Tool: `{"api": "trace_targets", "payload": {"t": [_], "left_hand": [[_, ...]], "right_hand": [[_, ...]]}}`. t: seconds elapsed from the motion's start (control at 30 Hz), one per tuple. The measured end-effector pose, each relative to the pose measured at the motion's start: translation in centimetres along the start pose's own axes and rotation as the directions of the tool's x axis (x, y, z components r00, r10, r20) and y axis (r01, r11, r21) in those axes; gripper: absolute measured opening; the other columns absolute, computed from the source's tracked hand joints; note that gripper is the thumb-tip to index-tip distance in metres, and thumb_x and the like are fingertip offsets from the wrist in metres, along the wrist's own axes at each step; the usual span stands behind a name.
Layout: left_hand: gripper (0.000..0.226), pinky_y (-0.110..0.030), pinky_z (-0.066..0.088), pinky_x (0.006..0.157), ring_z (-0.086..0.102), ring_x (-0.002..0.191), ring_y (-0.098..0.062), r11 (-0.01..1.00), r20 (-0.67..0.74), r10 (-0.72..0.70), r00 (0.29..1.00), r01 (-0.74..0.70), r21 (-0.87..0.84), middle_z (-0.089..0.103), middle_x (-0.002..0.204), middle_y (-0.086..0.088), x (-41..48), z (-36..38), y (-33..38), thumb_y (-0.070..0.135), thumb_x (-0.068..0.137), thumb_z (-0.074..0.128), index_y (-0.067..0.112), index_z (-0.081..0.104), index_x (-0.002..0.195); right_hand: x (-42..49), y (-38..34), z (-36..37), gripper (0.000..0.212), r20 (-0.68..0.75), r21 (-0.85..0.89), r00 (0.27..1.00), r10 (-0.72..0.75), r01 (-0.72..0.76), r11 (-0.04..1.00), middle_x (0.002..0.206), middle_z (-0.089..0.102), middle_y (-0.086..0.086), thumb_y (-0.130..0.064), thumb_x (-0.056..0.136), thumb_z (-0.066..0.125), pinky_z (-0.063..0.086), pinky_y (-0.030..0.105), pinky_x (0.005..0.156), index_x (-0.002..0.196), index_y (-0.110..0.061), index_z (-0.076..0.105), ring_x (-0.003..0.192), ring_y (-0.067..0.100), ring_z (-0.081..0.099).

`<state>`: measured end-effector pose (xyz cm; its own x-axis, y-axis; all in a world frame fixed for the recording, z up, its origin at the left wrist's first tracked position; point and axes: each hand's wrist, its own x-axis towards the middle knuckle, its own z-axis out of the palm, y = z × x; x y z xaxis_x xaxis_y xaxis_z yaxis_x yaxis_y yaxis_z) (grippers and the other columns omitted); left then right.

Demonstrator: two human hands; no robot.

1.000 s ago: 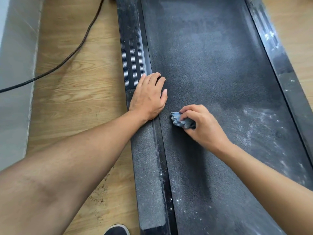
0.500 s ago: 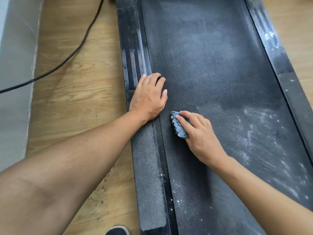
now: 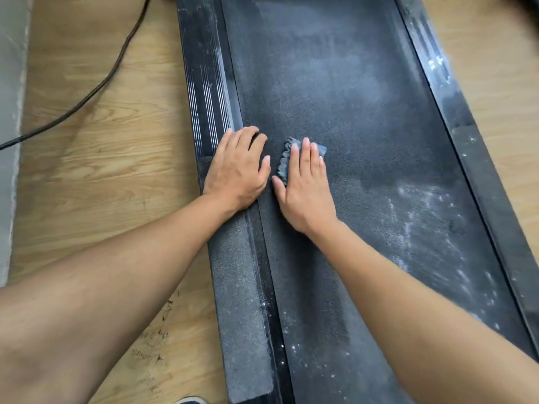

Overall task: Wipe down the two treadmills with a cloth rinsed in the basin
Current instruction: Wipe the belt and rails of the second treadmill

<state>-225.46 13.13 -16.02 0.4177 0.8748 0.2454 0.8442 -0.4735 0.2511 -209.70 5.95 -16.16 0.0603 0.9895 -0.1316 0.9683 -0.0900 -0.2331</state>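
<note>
Though still bunched, cloth [image 3: 283,162] farther forward.

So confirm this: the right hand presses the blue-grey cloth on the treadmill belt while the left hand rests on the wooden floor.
Wrong on one count: in the head view the left hand rests on the treadmill's left side rail, not the wooden floor. The right hand does press the blue-grey cloth on the treadmill belt.

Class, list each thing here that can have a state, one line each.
left hand: flat, resting across side rail and belt.
right hand: flat, pressing the cloth.
cloth: bunched, pinned on the belt.
belt: dusty, white specks at right.
cable: slack on the floor.
</note>
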Motion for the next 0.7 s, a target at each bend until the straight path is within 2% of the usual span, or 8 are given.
{"api": "trace_targets", "payload": {"t": [0.1,0.2,0.27,0.37,0.43,0.5,0.57,0.7], "left_hand": [[0.046,-0.048,0.022,0.129,0.050,0.137,-0.027,1.000,0.009,0.001,1.000,-0.001,-0.005,0.054,0.146,-0.008,-0.2,-0.3,0.1,0.038,0.103,0.044,0.013,0.057,0.139],[0.045,-0.049,0.022,0.129,0.049,0.138,-0.028,1.000,0.008,0.001,1.000,-0.001,-0.013,0.054,0.146,-0.009,-0.2,-0.5,0.1,0.037,0.104,0.044,0.012,0.057,0.140],[0.045,-0.048,0.021,0.129,0.048,0.138,-0.029,1.000,0.013,0.004,1.000,-0.004,-0.017,0.053,0.147,-0.010,-0.3,-0.6,0.0,0.037,0.105,0.044,0.011,0.056,0.140],[0.045,-0.048,0.020,0.130,0.047,0.138,-0.030,1.000,0.016,0.006,1.000,-0.006,-0.018,0.053,0.147,-0.010,-0.3,-0.7,0.0,0.037,0.105,0.045,0.010,0.055,0.140],[0.045,-0.049,0.020,0.129,0.047,0.138,-0.031,1.000,0.025,0.010,1.000,-0.010,-0.013,0.052,0.147,-0.011,-0.1,-0.6,0.2,0.037,0.105,0.044,0.010,0.054,0.140],[0.046,-0.050,0.020,0.129,0.047,0.139,-0.031,1.000,0.039,0.001,0.999,-0.001,-0.004,0.051,0.147,-0.011,0.0,-0.6,0.3,0.038,0.105,0.044,0.010,0.053,0.140],[0.046,-0.050,0.020,0.129,0.046,0.140,-0.031,1.000,0.049,-0.002,0.999,0.002,-0.002,0.051,0.148,-0.011,0.1,-0.5,0.5,0.038,0.105,0.043,0.010,0.053,0.140],[0.046,-0.049,0.022,0.129,0.048,0.138,-0.030,1.000,0.053,-0.006,0.999,0.005,0.008,0.052,0.147,-0.009,0.1,-0.6,0.3,0.039,0.105,0.040,0.010,0.054,0.139]], "right_hand": [[2.4,2.3,-0.4,0.065,0.019,-0.015,0.996,-0.084,0.084,0.996,0.172,0.007,0.024,-0.024,0.107,0.032,0.009,0.048,0.131,0.164,0.001,0.014,0.161,0.036,0.004],[-1.7,5.3,-1.3,0.068,0.021,-0.043,0.961,-0.274,0.275,0.960,0.171,0.012,0.025,-0.009,0.098,0.033,0.003,0.040,0.132,0.162,0.005,0.019,0.161,0.036,0.008],[-8.0,7.1,-1.3,0.070,0.034,-0.078,0.951,-0.307,0.309,0.948,0.168,0.018,0.028,-0.005,0.092,0.034,0.002,0.039,0.131,0.159,0.009,0.025,0.158,0.040,0.014],[-22.0,7.6,-0.5,0.071,0.151,-0.094,0.948,-0.281,0.297,0.950,0.169,0.021,0.028,-0.005,0.092,0.032,0.016,0.046,0.127,0.161,0.007,0.020,0.159,0.042,0.015],[-29.2,6.5,0.2,0.063,0.195,-0.104,0.943,-0.270,0.293,0.950,0.168,0.026,0.026,-0.019,0.104,0.031,0.022,0.047,0.124,0.161,0.004,0.021,0.158,0.040,0.019],[-30.0,5.3,0.2,0.080,0.250,-0.096,0.948,-0.198,0.227,0.969,0.172,0.018,0.021,-0.054,0.107,0.035,0.017,0.044,0.126,0.162,0.002,0.023,0.159,0.036,0.017],[-25.1,3.9,-0.4,0.098,0.211,-0.099,0.967,-0.146,0.169,0.981,0.174,0.004,0.019,-0.073,0.102,0.035,0.008,0.045,0.128,0.165,0.000,0.015,0.162,0.033,0.003],[-7.7,1.7,-1.5,0.105,0.126,-0.035,0.992,0.025,-0.021,0.999,0.173,-0.016,0.015,-0.082,0.097,0.021,-0.002,0.046,0.131,0.166,-0.006,-0.005,0.161,0.027,-0.017]]}}
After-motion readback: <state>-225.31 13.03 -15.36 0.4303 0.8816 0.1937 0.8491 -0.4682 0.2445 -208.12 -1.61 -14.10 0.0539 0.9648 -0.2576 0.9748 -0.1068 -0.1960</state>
